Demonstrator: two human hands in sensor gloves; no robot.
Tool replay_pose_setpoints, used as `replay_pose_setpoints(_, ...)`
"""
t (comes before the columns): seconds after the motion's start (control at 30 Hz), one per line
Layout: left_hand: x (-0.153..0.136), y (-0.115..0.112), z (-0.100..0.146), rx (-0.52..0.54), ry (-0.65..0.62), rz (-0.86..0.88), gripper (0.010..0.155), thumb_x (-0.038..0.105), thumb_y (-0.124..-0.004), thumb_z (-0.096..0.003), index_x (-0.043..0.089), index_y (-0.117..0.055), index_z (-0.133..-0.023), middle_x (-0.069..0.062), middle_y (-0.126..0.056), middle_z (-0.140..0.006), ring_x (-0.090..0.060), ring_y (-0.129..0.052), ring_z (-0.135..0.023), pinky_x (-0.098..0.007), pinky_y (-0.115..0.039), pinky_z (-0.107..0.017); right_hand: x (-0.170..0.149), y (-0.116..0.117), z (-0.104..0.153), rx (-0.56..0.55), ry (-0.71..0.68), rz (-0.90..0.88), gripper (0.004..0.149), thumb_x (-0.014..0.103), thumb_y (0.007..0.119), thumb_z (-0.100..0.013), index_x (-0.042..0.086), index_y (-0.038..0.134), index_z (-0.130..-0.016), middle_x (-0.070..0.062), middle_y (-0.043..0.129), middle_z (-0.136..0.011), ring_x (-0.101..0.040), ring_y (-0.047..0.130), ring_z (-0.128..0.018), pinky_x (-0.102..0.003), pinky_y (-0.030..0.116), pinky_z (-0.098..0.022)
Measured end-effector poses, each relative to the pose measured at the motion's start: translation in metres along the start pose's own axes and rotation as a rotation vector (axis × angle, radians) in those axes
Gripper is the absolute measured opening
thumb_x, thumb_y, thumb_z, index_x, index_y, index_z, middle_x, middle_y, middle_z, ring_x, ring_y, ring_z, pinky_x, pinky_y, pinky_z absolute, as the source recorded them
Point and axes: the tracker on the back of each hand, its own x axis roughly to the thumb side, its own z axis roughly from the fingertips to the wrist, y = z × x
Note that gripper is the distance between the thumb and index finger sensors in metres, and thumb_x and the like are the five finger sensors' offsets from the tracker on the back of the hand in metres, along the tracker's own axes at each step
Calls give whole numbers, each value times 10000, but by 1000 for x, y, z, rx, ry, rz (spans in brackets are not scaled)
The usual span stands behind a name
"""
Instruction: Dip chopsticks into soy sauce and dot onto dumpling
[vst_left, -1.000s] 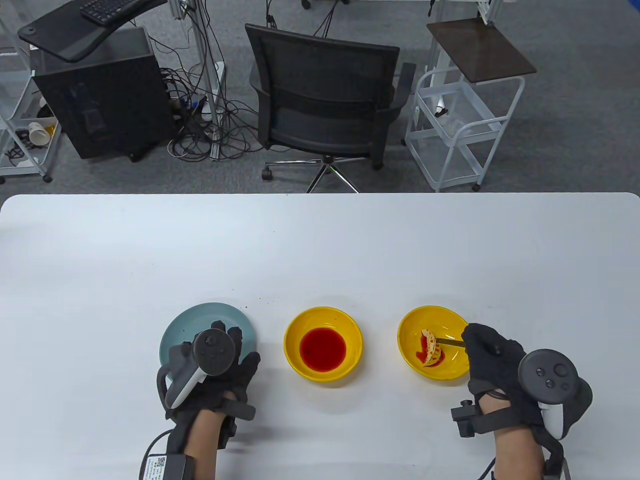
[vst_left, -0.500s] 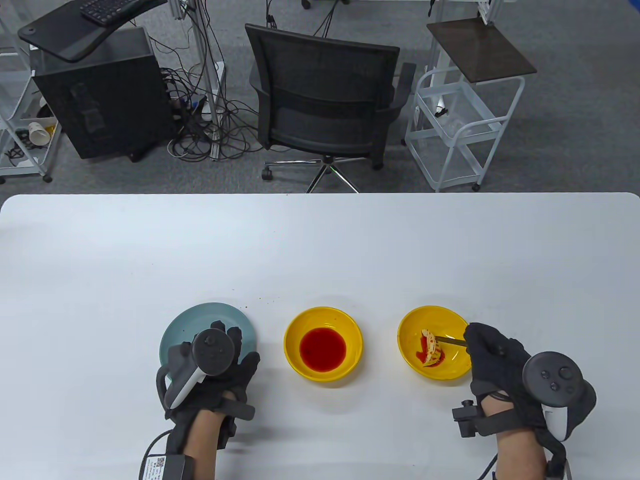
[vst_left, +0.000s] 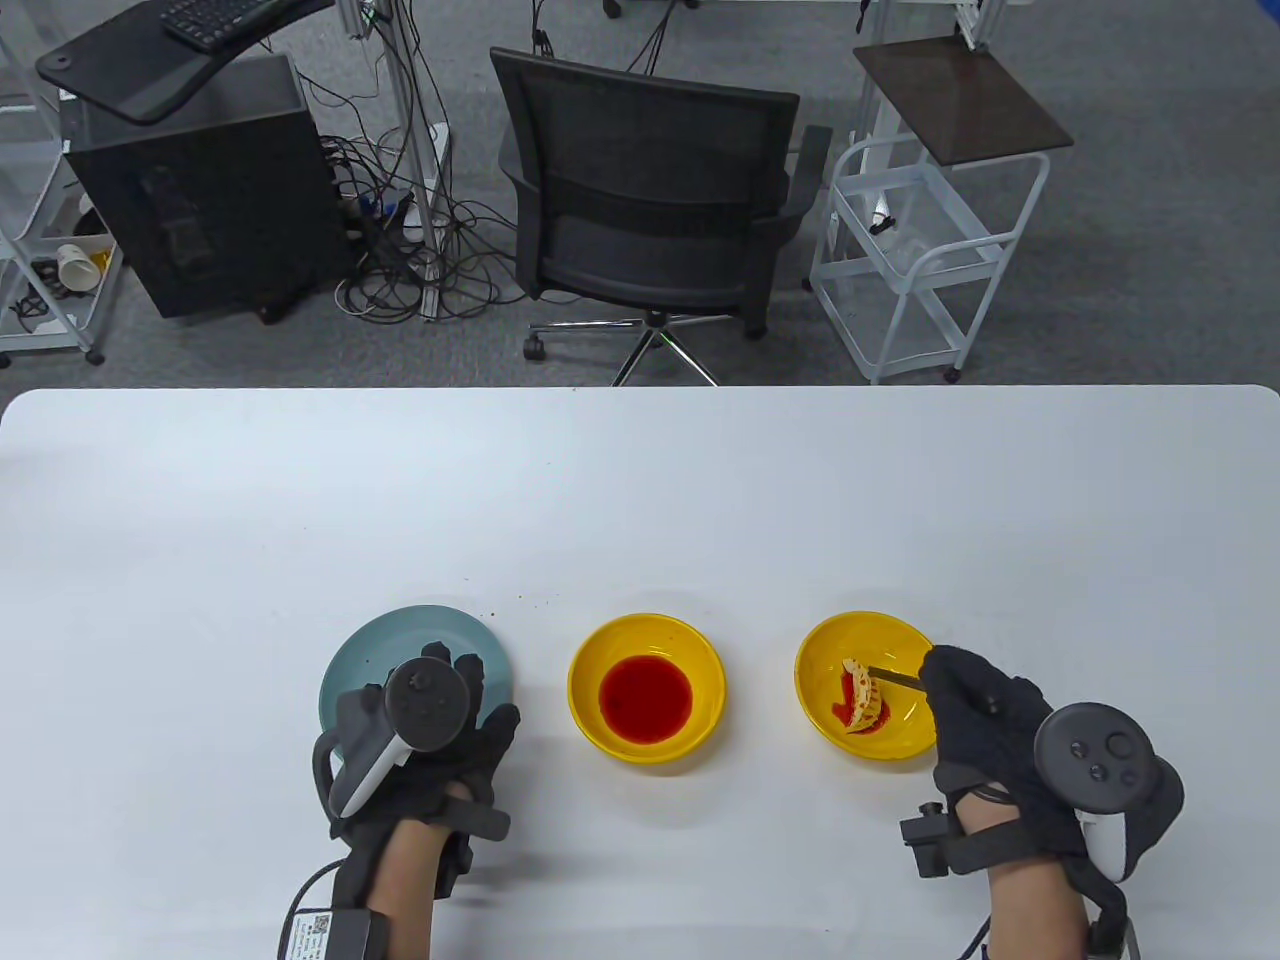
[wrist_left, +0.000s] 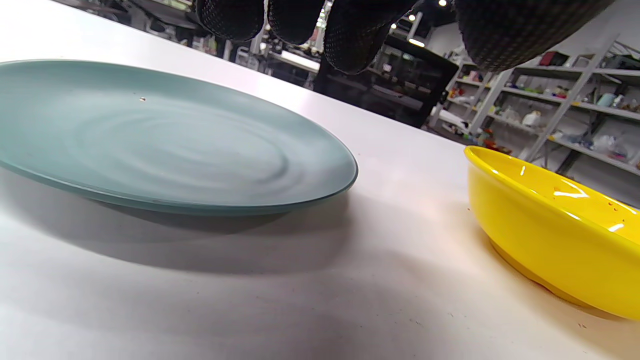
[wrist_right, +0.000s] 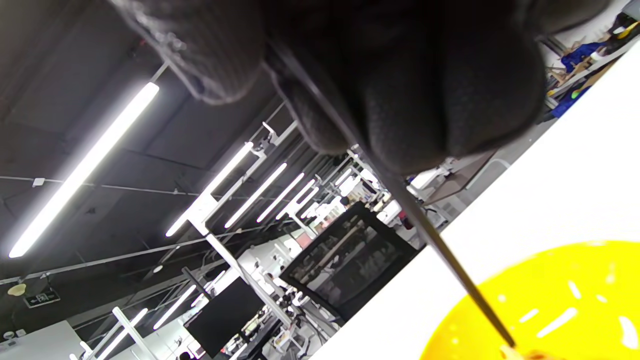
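at the left of the white table (vst_left: 640, 480), my left hand (vst_left: 425, 745) rests palm down with its fingers spread loosely over the near edge of a pale teal plate (vst_left: 365, 650); in the left wrist view the gloved fingertips (wrist_left: 350, 35) hang just above the plate (wrist_left: 150, 145), and i cannot tell whether they touch it. beside the plate, in the middle of the row, stands a yellow sauce bowl (vst_left: 646, 632) holding a round pool of red soy sauce (vst_left: 646, 698); its outer wall (wrist_left: 540, 240) shows at the right of the left wrist view. well apart from it, further right, a second yellow bowl (vst_left: 890, 630) holds the dumpling (vst_left: 862, 697), pale and crescent-shaped, flecked with red dots and lying in a small red puddle. my right hand (vst_left: 985, 720) sits at that bowl's right rim, fingers pressed together and pinching dark chopsticks (vst_left: 893, 677) that run leftward over the bowl, their tips at the upper end of the dumpling. in the right wrist view the chopsticks (wrist_right: 440, 245) slant down from the closed gloved fingers (wrist_right: 415, 100) toward the yellow bowl (wrist_right: 575, 300), their tips reaching the dumpling at the frame's bottom edge. a black office chair (vst_left: 655, 190) stands beyond the table's far edge.
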Motion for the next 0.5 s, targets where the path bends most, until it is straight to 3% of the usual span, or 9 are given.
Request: replay_pose_setpoints(0.5,0,0,0,4,-1,-3,768,632,-705,-479,202,-590,-1104,-88,-426,-1193,-474,-519,-1070,-727,-359,-720,7,-2,3,-22,-53,-30,522,470,756,-436,95,884,-776,-199,1007,-668,-444,979,-523,-748,558,-647)
